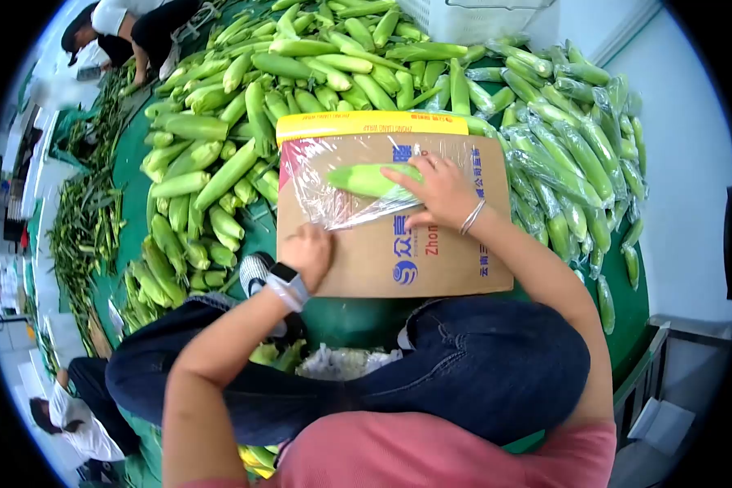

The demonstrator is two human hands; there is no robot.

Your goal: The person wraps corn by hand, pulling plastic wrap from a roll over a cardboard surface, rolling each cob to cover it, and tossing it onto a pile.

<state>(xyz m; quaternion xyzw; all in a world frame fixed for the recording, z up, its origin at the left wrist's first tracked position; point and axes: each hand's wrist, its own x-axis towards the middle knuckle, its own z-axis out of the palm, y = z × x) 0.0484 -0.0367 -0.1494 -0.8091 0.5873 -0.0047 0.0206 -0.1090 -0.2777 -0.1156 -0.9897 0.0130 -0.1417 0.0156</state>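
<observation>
An ear of corn in its green husk lies on clear plastic film, on top of a brown cardboard box. My right hand grips the right end of the ear, its index finger over the husk and its thumb lower on the film. My left hand is closed at the lower left edge of the film and appears to pinch it; its fingertips are partly hidden. Along the far edge of the box lies a yellow printed roll of wrap.
Unwrapped corn is heaped behind and to the left; film-wrapped corn is piled to the right. A white crate stands at the back. Stripped leaves lie far left. Two other people sit at the left.
</observation>
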